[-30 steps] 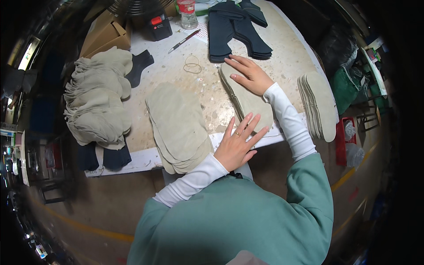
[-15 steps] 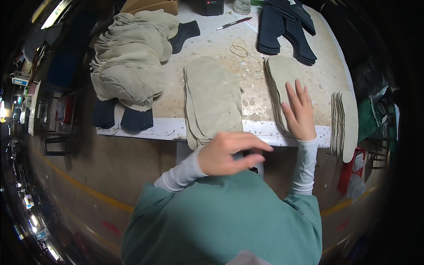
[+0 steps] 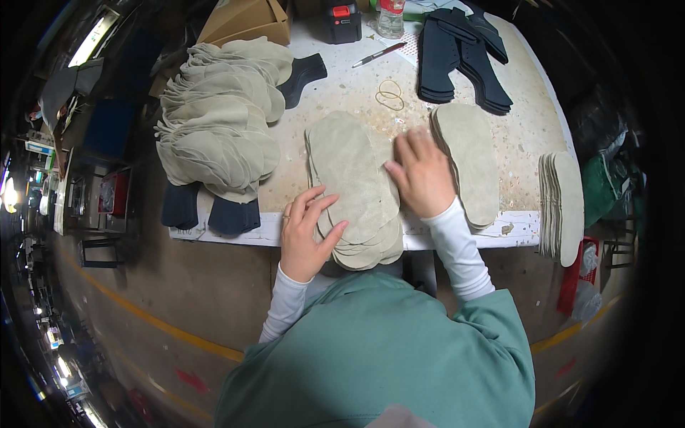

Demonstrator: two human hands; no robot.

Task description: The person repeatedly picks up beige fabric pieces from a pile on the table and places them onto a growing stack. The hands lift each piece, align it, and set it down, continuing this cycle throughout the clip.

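A stack of beige suede-like insole-shaped pieces (image 3: 349, 182) lies fanned at the table's front middle, its near end overhanging the edge. My left hand (image 3: 305, 232) rests along the stack's left side, fingers spread over its top. Beside its right side is my right hand (image 3: 424, 175), thumb at the stack's edge and fingers stretched away from me, blurred at the tips. Neither hand grips anything I can see. A neater stack of the same beige pieces (image 3: 472, 167) lies just right of my right hand, partly behind it.
A large heap of beige pieces (image 3: 221, 114) covers the left side, over dark foam-like pieces (image 3: 234, 214). Another beige stack (image 3: 567, 207) hangs at the right edge. Behind are dark cut pieces (image 3: 437, 64), rubber bands (image 3: 389, 95), a pen (image 3: 378, 55), a bottle (image 3: 390, 20) and a cardboard box (image 3: 246, 21).
My left hand has moved from the air in front of the table onto the middle stack's left side. My right hand has left the right-hand stack and shifted left to the middle stack.
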